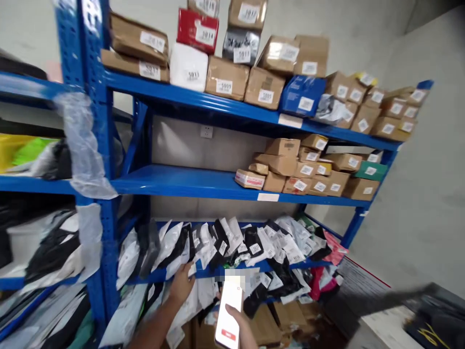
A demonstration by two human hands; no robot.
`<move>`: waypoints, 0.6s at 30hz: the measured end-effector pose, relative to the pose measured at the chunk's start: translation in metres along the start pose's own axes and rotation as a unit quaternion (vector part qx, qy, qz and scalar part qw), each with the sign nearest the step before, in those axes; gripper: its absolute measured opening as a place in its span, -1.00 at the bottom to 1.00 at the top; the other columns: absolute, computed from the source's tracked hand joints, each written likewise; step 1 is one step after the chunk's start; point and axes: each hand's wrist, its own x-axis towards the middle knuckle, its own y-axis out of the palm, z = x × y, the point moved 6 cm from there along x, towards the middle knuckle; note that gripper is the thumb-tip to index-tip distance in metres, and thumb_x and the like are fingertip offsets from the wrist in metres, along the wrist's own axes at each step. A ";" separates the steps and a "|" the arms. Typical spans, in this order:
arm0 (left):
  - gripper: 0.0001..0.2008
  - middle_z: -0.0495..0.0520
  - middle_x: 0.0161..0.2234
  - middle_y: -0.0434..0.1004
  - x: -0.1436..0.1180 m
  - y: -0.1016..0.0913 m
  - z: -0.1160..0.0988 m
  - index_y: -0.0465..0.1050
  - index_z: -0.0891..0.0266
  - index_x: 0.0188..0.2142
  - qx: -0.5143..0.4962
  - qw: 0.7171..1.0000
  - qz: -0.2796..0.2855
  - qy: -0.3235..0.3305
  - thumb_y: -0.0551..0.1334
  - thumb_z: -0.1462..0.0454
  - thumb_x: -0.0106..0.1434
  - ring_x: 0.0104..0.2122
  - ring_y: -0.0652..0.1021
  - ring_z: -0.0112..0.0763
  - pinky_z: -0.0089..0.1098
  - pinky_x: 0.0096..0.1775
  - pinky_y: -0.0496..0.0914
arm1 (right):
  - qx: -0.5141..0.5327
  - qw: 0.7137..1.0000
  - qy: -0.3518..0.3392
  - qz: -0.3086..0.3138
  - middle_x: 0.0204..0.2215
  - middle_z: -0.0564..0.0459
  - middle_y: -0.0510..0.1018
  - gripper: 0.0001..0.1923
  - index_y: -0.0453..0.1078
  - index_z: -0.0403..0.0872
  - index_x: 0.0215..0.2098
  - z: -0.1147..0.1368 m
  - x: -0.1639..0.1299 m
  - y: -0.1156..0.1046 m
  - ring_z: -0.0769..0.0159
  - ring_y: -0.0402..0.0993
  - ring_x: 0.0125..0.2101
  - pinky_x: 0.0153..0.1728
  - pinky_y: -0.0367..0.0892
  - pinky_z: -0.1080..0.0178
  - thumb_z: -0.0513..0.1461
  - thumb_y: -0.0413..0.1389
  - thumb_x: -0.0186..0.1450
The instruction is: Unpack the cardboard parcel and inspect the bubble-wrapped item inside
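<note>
A white phone (228,315) is held upright in the right hand (240,324), whose fingers are wrapped around its lower edge near the bottom of the view; a red band is seen low on its screen. The left hand (181,283) is stretched forward to the lowest blue shelf (203,272), its fingers spread loosely and laid against a white mailer bag (183,259) at the shelf's front edge, though whether the bag is actually gripped cannot be told, since the fingertips are hidden among the packets. That shelf is crowded with black and white mailer bags (250,245), each labelled, leaning against one another in a row. More bags are piled on the floor below (276,286). On the middle shelf (189,182), small cardboard boxes (301,167) are stacked towards the right end, the left part being bare. The top shelf (203,99) is filled with larger boxes (227,77) marked with numbered labels, among them a red parcel (197,30) and a blue one (301,94).
</note>
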 end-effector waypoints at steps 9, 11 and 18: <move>-0.47 0.13 0.29 0.04 0.111 0.019 -0.019 0.38 0.00 0.13 0.135 0.989 0.063 0.023 0.09 0.41 0.19 0.24 0.17 0.05 -0.04 0.14 0.23 | 0.002 0.994 0.035 -0.100 -0.61 0.04 0.49 -0.31 0.30 -0.20 -0.26 0.004 0.195 0.053 0.39 0.37 -0.61 -0.53 0.27 0.36 -0.13 0.33 -0.35; -0.48 0.19 0.27 0.09 0.114 0.025 -0.016 0.37 0.05 0.15 0.148 0.986 0.071 0.002 0.09 0.40 0.21 0.21 0.21 0.07 -0.08 0.08 0.31 | -0.009 0.995 0.041 -0.091 -0.62 0.03 0.48 -0.39 0.33 -0.22 -0.31 0.004 0.210 0.055 0.39 0.37 -0.61 -0.53 0.27 0.35 -0.18 0.32 -0.34; -0.55 0.16 0.22 0.21 0.112 0.026 -0.011 0.37 0.09 0.15 0.156 0.983 0.090 -0.026 -0.02 0.37 0.33 0.21 0.24 -0.08 -0.23 0.15 0.29 | -0.032 0.993 0.046 -0.108 -0.55 0.00 0.53 -0.30 0.32 -0.22 -0.27 0.008 0.230 0.051 0.38 0.41 -0.59 -0.53 0.28 0.35 -0.15 0.40 -0.36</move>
